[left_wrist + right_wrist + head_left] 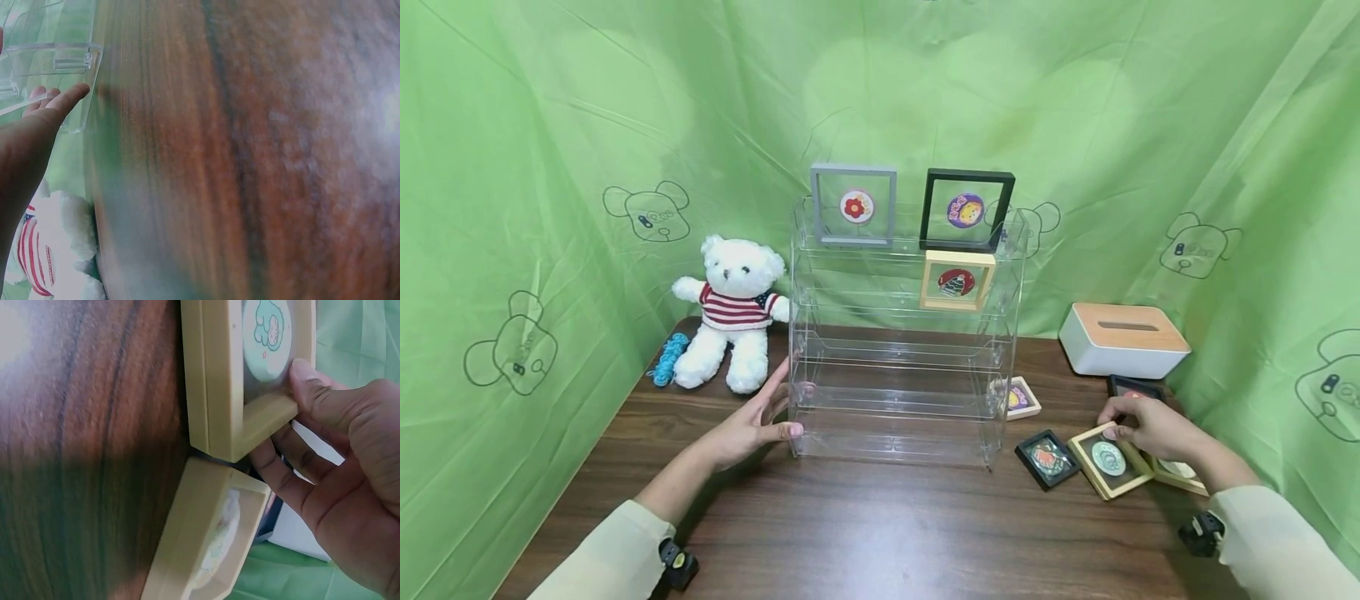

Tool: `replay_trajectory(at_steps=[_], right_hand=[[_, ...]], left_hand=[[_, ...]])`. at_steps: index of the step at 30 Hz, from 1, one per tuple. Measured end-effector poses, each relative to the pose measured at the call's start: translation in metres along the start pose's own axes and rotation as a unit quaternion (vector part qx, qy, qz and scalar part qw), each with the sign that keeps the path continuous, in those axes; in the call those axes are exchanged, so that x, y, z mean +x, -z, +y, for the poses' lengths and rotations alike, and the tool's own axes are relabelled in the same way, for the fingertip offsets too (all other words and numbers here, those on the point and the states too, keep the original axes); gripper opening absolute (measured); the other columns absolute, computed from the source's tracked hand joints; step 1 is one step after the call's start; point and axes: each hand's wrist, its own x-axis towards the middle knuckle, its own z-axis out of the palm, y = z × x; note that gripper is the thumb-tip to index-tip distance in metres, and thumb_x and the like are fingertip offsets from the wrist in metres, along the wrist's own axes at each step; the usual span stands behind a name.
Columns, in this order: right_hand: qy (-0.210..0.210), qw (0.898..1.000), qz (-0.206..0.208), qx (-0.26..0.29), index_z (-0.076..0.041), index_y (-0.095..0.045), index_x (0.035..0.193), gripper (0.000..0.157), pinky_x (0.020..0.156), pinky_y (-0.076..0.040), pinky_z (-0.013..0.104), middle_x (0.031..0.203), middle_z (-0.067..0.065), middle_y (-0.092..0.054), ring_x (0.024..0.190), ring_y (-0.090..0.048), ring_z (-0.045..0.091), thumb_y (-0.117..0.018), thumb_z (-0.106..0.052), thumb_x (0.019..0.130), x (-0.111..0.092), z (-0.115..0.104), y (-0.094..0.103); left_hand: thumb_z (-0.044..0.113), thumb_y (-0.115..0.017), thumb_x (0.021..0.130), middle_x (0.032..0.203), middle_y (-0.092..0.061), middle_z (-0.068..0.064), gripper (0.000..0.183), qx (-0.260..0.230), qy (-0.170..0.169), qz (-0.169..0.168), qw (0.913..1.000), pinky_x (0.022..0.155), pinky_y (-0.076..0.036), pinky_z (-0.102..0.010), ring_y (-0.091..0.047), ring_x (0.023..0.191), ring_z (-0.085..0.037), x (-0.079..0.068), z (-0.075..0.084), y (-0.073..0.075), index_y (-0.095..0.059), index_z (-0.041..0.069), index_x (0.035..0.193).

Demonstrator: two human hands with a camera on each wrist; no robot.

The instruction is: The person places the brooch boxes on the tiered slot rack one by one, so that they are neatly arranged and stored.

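Observation:
My right hand [1150, 429] pinches a light wooden display frame [1108, 462] with a round green badge in it, thumb on the front side. The frame's lower edge is close over the table in the right wrist view. Beside it lies another light frame [209, 544] with a pale badge. My left hand [748, 429] rests against the left side of a clear acrylic tiered rack [895, 400], fingers extended. On the rack's top tier stand a grey frame [853, 242] with a flower badge and a black frame [966, 246]; a cream frame [958, 304] sits one tier lower.
More frames lie at the right: a black one [1047, 460], a cream one [1024, 400] and a dark one [1138, 386]. A white tissue box [1123, 346] stands behind them. Left of the rack sit a white teddy bear [737, 312] and blue yarn [668, 360]. Green curtains surround the table.

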Motion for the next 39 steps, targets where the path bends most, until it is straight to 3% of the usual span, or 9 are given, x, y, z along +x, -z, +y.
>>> replay_trajectory(at_steps=[6,14,23,28,31,35,39], right_hand=[[0.01,1.0,0.006,0.0,-0.019,-0.079,0.103,0.008,0.081,-0.055,0.029,0.104,-0.004,-0.074,0.097,-0.062,0.001,-0.082,-0.014,0.098,-0.004,0.001,0.008],[0.076,0.995,0.061,0.007,-0.007,-0.084,0.114,0.019,0.076,-0.056,0.024,0.103,0.0,-0.077,0.091,-0.061,-0.007,-0.079,0.0,0.097,-0.01,0.006,0.014],[0.055,0.991,0.119,0.034,-0.007,-0.081,0.119,0.026,0.065,-0.054,0.021,0.108,0.009,-0.077,0.081,-0.061,-0.004,-0.08,0.003,0.095,-0.013,-0.012,0.03],[0.042,0.988,0.142,0.041,-0.008,-0.08,0.126,0.029,0.065,-0.057,0.024,0.11,0.01,-0.077,0.077,-0.066,-0.001,-0.081,-0.002,0.098,-0.012,-0.03,0.045],[0.031,0.985,0.159,0.062,-0.009,-0.079,0.129,0.03,0.062,-0.058,0.024,0.112,-0.005,-0.075,0.073,-0.068,0.003,-0.08,-0.005,0.1,-0.009,-0.039,0.054],[0.023,0.976,0.199,0.08,-0.013,-0.08,0.13,0.031,0.069,-0.056,0.015,0.119,-0.032,-0.067,0.085,-0.069,-0.004,-0.081,-0.005,0.1,-0.008,-0.055,0.065],[0.04,0.963,0.238,0.119,-0.007,-0.079,0.131,0.035,0.077,-0.056,0.008,0.123,-0.034,-0.066,0.095,-0.069,-0.01,-0.079,0.004,0.099,-0.005,-0.076,0.073]], left_hand=[[0.013,-0.074,0.106,0.184,-0.003,-0.027,0.113,-0.001,-0.001,0.0,1.0,0.127,-0.027,-0.079,0.0,0.168,-0.06,0.0,0.0,0.0,0.008,0.045,0.177],[0.014,-0.074,0.107,0.185,-0.002,-0.026,0.113,-0.002,0.004,0.001,1.0,0.126,-0.029,-0.079,0.001,0.168,-0.06,0.0,0.0,-0.001,0.009,0.045,0.177],[0.015,-0.074,0.107,0.184,0.003,-0.028,0.112,0.003,0.003,0.001,1.0,0.125,-0.029,-0.08,0.001,0.167,-0.062,0.0,0.0,0.001,0.009,0.046,0.176],[0.016,-0.074,0.107,0.181,-0.008,-0.032,0.112,0.001,0.004,-0.002,1.0,0.126,-0.027,-0.081,0.002,0.167,-0.063,0.0,0.001,0.001,0.008,0.05,0.175],[0.016,-0.074,0.107,0.182,-0.009,-0.03,0.112,0.0,0.004,-0.003,1.0,0.126,-0.027,-0.081,0.001,0.167,-0.062,0.001,0.001,0.001,0.007,0.052,0.175],[0.016,-0.074,0.107,0.183,-0.006,-0.029,0.112,0.001,0.002,-0.001,1.0,0.126,-0.027,-0.08,0.001,0.168,-0.061,0.001,0.0,0.001,0.008,0.05,0.175],[0.016,-0.074,0.107,0.182,-0.007,-0.03,0.112,0.004,0.003,0.0,1.0,0.126,-0.026,-0.08,0.002,0.167,-0.062,0.001,-0.002,0.001,0.008,0.048,0.176]])
